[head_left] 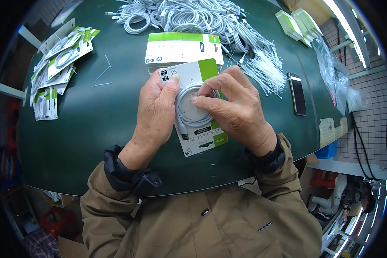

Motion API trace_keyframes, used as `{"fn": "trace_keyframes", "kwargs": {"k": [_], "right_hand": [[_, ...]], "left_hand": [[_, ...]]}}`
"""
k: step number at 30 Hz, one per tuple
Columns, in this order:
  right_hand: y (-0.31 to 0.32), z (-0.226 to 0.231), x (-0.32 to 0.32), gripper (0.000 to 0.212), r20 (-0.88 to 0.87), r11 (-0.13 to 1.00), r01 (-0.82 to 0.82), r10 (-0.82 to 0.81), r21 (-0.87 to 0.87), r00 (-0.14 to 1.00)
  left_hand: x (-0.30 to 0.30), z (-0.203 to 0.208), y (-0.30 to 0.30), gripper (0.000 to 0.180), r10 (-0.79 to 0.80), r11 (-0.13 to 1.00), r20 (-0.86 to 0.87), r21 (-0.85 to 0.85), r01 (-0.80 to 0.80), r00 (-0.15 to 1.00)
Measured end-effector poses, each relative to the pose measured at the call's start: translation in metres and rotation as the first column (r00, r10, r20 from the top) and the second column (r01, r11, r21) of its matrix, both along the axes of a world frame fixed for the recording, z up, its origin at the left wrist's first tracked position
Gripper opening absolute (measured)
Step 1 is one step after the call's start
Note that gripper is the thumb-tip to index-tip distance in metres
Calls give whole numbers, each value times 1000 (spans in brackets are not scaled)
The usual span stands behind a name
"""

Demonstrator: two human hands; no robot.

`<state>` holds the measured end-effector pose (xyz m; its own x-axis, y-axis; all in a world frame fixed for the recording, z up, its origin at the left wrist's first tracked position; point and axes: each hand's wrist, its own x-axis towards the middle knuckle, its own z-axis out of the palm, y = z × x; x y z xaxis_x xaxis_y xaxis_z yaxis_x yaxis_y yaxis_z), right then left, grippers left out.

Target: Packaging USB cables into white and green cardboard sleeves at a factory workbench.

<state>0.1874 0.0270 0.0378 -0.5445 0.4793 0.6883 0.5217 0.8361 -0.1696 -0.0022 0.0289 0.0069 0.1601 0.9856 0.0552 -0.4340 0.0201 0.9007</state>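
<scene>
A white and green packaging card (207,147) is tilted in front of me, with a coiled white USB cable (180,118) lying on its face. My left hand (156,105) grips the card's left edge, thumb on the front beside the coil. Over the middle of the coil, my right hand (241,103) has its thumb and index finger bent together in a pinch. Whatever is between those fingertips is too small to make out. Just beyond the held card lies a stack of similar cards (172,48) without cables.
Coiled white cables (185,17) are heaped at the far side, beside a bundle of white cable ties (266,73). Carded cables (45,105) overlap at left, near loose ties (102,84). Rightward are a phone (297,94), card stacks (299,26) and plastic bags (331,73).
</scene>
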Motion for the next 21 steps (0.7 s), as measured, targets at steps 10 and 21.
{"fn": "trace_keyframes", "kwargs": {"k": [10, 21], "right_hand": [[1, -2, -4, 35, 65, 999, -48, 49, -24, 997], [1, -9, -8, 26, -212, 997, 58, -46, 53, 976]], "left_hand": [[2, -4, -2, 29, -54, 998, 41, -20, 55, 998], [2, 11, -6, 27, -51, 998, -16, 46, 52, 999]]}}
